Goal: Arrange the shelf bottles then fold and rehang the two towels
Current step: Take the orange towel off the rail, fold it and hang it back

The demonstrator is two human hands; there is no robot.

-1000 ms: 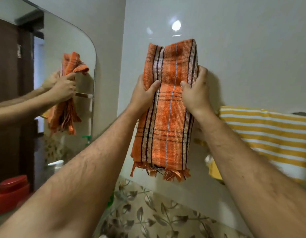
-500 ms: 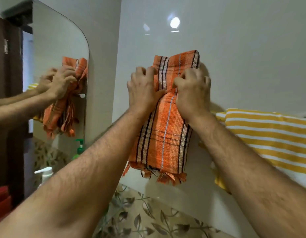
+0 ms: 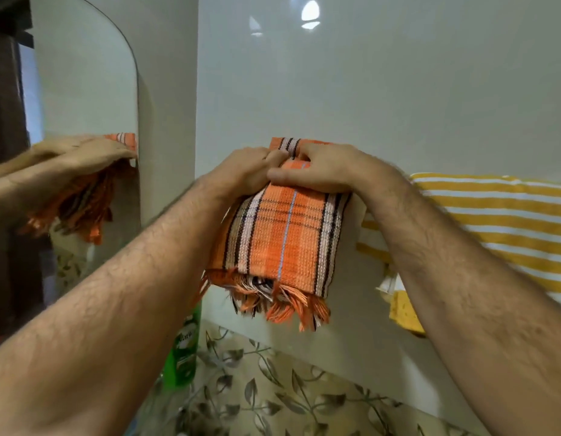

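**Orange towel going over the rail**

Lower than half a second ago, both hands are now pressing down on the top fold of the orange towel (image 3: 282, 237), and much less of the cloth is showing above them than before.

Nearest to me, two bare forearms are reaching up and forward from the bottom corners. Just under the left forearm, a green bottle (image 3: 183, 350) is standing upright in the corner, partly hidden by the arm. Beyond it, a leaf-patterned tile band (image 3: 273, 391) is running along the foot of the wall.

Further in, the left hand (image 3: 241, 174) is curling its fingers over the towel's upper left edge, clamped on the cloth. The right hand (image 3: 332, 171) is lying beside it, touching it, thumb stretched flat across the front of the fold and fingers hooked over the top, gripping the cloth too. The towel is hanging folded below the hands, its fringe dangling loose at the bottom. Whatever is carrying it is hidden behind the hands.

Just beside it on the right, a yellow striped towel (image 3: 499, 225) is hanging against the glossy wall (image 3: 398, 89). Off to the left, a mirror (image 3: 87, 89) is reflecting the hands and the orange fringe.
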